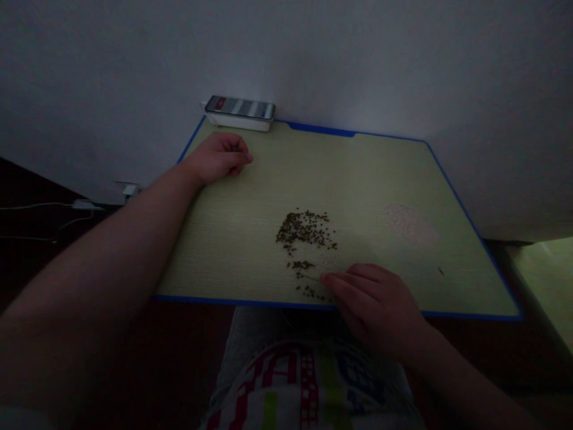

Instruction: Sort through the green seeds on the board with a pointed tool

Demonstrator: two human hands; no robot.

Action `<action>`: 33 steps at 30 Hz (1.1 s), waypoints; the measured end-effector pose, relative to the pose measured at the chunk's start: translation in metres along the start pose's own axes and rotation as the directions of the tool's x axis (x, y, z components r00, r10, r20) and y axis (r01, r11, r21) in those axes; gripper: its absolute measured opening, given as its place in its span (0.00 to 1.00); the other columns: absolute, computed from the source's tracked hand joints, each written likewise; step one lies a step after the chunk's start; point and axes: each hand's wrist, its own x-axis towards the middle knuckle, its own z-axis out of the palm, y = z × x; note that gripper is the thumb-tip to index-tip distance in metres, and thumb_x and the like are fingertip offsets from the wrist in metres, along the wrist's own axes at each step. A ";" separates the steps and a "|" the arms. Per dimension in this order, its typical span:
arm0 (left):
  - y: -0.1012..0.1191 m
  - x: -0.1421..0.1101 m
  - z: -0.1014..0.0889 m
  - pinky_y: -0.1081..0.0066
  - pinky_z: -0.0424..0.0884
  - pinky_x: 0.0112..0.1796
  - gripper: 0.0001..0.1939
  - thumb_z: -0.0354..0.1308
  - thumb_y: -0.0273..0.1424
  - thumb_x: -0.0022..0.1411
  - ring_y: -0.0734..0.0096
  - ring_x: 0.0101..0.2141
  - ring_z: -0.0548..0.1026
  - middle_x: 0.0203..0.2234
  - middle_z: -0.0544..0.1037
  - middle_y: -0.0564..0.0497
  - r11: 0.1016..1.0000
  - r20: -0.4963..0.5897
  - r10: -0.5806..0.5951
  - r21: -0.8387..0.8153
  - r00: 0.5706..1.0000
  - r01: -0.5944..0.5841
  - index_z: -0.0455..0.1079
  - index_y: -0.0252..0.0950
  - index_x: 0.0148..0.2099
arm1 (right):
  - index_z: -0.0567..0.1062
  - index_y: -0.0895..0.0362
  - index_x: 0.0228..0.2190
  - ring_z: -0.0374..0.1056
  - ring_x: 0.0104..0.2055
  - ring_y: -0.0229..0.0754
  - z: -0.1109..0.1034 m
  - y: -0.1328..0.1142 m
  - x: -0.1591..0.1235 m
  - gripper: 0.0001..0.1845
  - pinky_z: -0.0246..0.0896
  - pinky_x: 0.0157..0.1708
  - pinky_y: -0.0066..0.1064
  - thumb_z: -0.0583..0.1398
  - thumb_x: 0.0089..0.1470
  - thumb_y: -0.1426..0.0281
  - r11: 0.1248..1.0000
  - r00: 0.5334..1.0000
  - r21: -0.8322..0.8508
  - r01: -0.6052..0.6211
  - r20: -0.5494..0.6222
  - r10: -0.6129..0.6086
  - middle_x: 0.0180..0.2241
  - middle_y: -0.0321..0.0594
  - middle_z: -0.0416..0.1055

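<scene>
Along the near edge of the one bench point(313, 173), a pale, faintly streaked top with a blue rim, the right hand point(376, 301) has its grip pinched on what looks like one thin, straight stick point(310, 276), though dimness blurs it. Dark, roundish grains point(295, 229) lie in three patches, one broad and two small, running from mid-bench to that edge beside the fingertips, with pale grains point(320, 257) among them. One oval, pale, fine-grained heap point(407, 224) spreads toward the right edge. By the left edge, the left hand point(219, 157) curls, thumb against forefinger, near one oblong white box point(240, 113) at the far left corner.
</scene>
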 end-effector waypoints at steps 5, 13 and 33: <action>0.004 -0.003 0.000 0.75 0.52 0.19 0.06 0.62 0.28 0.53 0.80 0.15 0.59 0.13 0.65 0.57 0.999 0.004 -0.029 0.025 1.000 0.029 0.67 0.36 0.29 | 0.73 0.60 0.47 0.72 0.30 0.43 -0.002 -0.001 0.001 0.14 0.65 0.30 0.36 0.53 0.63 0.79 1.000 1.000 -0.008 -0.004 -0.022 0.003 0.35 0.40 0.83; 0.004 -0.002 -0.004 0.76 0.54 0.19 0.07 0.62 0.33 0.51 0.79 0.15 0.60 0.12 0.66 0.58 1.000 0.018 0.003 0.014 1.000 -0.003 0.67 0.37 0.28 | 0.74 0.60 0.47 0.72 0.30 0.43 -0.006 -0.002 0.001 0.16 0.64 0.30 0.35 0.52 0.61 0.81 0.999 1.000 0.030 -0.011 -0.008 0.011 0.33 0.39 0.82; 0.020 -0.008 -0.002 0.75 0.56 0.22 0.07 0.63 0.34 0.46 0.78 0.18 0.62 0.14 0.66 0.57 0.998 0.003 -0.056 -0.016 0.998 0.056 0.69 0.38 0.26 | 0.76 0.56 0.46 0.72 0.29 0.40 0.002 0.018 -0.015 0.14 0.65 0.31 0.32 0.54 0.63 0.73 0.892 0.951 0.407 -0.194 -0.145 0.273 0.29 0.39 0.79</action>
